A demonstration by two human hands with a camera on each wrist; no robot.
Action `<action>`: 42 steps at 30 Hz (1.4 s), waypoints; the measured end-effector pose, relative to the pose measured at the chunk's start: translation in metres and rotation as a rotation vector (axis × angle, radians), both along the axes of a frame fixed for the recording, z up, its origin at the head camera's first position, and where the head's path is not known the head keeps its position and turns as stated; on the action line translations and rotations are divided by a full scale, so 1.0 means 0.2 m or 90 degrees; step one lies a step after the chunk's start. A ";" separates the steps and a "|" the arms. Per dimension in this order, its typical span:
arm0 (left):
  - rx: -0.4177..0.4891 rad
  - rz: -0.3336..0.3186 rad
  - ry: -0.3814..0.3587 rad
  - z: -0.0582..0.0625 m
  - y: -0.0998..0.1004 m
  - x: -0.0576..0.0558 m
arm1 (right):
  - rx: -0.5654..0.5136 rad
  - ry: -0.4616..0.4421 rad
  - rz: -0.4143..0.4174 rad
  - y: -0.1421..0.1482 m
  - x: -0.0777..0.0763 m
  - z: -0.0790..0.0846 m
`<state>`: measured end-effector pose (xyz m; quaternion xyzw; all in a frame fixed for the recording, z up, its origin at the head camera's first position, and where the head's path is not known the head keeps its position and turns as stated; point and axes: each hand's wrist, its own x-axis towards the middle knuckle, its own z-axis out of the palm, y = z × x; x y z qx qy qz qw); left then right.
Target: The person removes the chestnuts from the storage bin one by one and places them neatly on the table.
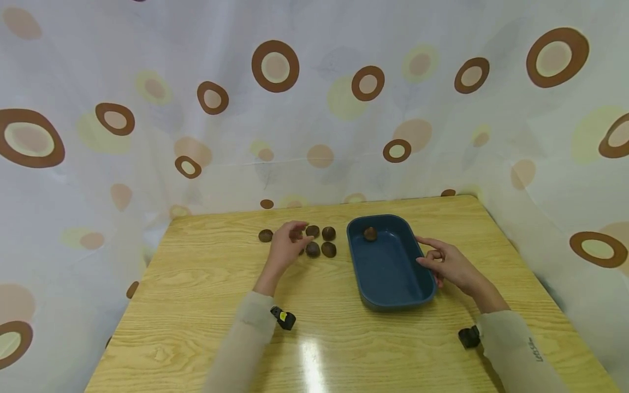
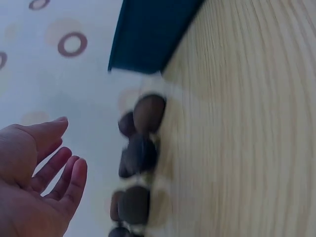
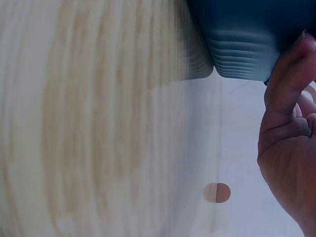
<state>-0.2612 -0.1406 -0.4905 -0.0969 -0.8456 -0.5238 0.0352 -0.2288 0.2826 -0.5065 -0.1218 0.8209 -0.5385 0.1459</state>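
Several brown chestnuts (image 1: 328, 233) lie in two rows on the table, with one chestnut (image 1: 265, 235) off at the left end. My left hand (image 1: 287, 245) hovers over the left part of the rows and hides some of them. Its thumb and fingers are apart with nothing between them in the left wrist view, beside the chestnuts (image 2: 149, 113). A deep blue rectangular dish (image 1: 390, 267) stands right of the rows, a single chestnut (image 1: 370, 234) near its far left corner. My right hand (image 1: 452, 266) holds the dish's right rim, thumb over the edge and fingers along the outer wall.
The wooden table (image 1: 206, 316) reaches back to a patterned curtain (image 1: 314, 109) that hangs behind it and at both sides. Small black cameras (image 1: 284, 317) are strapped at both wrists.
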 end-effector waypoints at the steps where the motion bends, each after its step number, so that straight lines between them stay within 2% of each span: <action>1: -0.001 -0.013 0.005 0.01 0.04 0.00 | 0.000 -0.001 0.000 0.00 0.00 0.00; 8: 0.064 -0.106 -0.022 0.07 0.32 0.01 | -0.008 0.000 0.002 0.00 0.01 0.01; 12: 0.078 -0.128 -0.039 0.09 0.46 0.00 | -0.012 0.002 0.004 0.00 0.01 0.01; 17: 0.085 -0.120 -0.072 0.09 0.63 -0.02 | -0.014 0.001 0.002 0.01 0.01 0.01; 23: 0.109 -0.076 -0.125 0.06 0.79 -0.05 | -0.013 0.002 0.002 0.01 0.00 -0.01; 28: 0.076 -0.022 -0.144 0.03 0.88 -0.07 | -0.009 0.004 0.001 0.01 -0.01 -0.01; 31: 0.054 -0.010 -0.154 0.02 0.91 -0.08 | -0.009 0.005 0.002 0.01 0.00 -0.01; 36: -0.016 -0.014 -0.160 0.02 0.93 -0.09 | -0.011 0.002 0.001 0.00 0.00 -0.01; 42: -0.122 -0.052 -0.148 -0.02 0.94 -0.11 | -0.022 -0.003 0.003 0.00 0.00 -0.01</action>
